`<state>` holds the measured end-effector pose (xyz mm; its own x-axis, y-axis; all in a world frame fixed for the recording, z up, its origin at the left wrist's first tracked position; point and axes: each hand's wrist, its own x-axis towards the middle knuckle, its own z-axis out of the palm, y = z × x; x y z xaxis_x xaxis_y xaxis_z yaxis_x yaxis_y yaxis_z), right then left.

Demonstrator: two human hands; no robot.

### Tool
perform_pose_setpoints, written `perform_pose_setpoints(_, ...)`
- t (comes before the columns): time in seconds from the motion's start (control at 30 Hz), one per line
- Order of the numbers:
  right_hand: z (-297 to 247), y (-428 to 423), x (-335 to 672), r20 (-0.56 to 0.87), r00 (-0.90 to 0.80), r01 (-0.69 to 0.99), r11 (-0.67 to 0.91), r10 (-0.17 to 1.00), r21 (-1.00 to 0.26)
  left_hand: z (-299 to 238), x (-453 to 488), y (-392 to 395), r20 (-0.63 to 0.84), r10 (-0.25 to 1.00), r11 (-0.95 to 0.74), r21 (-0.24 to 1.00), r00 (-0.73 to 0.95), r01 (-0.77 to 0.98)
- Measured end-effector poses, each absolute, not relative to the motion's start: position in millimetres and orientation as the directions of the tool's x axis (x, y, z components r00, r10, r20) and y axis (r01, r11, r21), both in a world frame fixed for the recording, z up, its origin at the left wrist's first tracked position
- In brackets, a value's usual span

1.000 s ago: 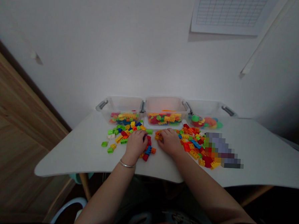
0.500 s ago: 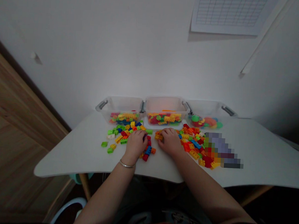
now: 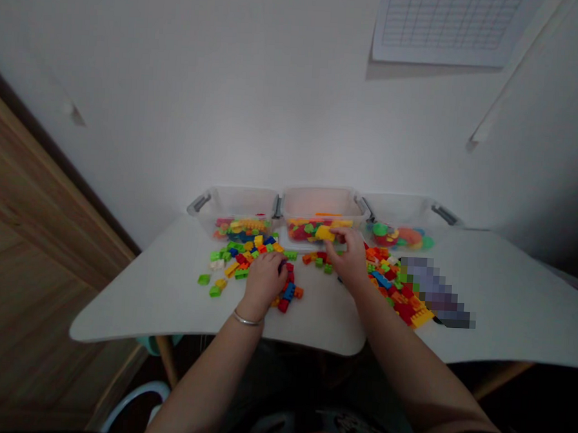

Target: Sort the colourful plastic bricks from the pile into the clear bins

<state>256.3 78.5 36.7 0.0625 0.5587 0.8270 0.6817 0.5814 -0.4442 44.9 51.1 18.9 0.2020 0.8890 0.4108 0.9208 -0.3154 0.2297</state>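
Note:
My right hand (image 3: 349, 257) pinches a yellow building block (image 3: 325, 233) between thumb and fingers. It is raised in front of the middle clear bin (image 3: 319, 202), which contains colourful blocks. My left hand (image 3: 265, 276), with a bracelet on its wrist, rests on the table among loose blocks. Its fingers are curled, and a small dark thing shows by the thumb, too hidden to name. Close to it lie a blue block (image 3: 289, 291) and a green block (image 3: 242, 274). Small red, orange and green blocks lie below the right hand.
A left clear bin (image 3: 241, 201) and a right clear bin (image 3: 405, 210) hold more coloured pieces against the wall. Mixed blocks (image 3: 403, 300) lie on the right of the white table (image 3: 134, 299), beside a pixelated object (image 3: 433, 292). A printed sheet (image 3: 444, 31) hangs above.
My right hand has moved up and right, from the tabletop to the front of the middle bin, and now holds a yellow block. My left hand has barely moved.

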Motion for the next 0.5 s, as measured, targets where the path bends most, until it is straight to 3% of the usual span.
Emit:
perform_pose_setpoints(0.17, 76.1, 101.2, 275.6, 0.845, 0.178, 0.713, 0.527, 0.504, -0.463, 20.8, 45.6, 50.2, 0.406, 0.893, -0.312, 0.243, 0.196, 0.918)
perform_pose_setpoints(0.33, 102.1, 129.7, 292.6, 0.714, 0.130, 0.775, 0.379, 0.688, -0.506, 23.0, 46.5, 48.7, 0.383, 0.906, -0.293, 0.258, 0.181, 0.920)
perform_pose_setpoints(0.5, 114.9, 140.4, 296.0, 0.560, 0.191, 0.909, 0.070, 0.806, -0.411, 21.0, 46.2, 49.4, 0.406, 0.896, -0.303, 0.262, 0.181, 0.916)
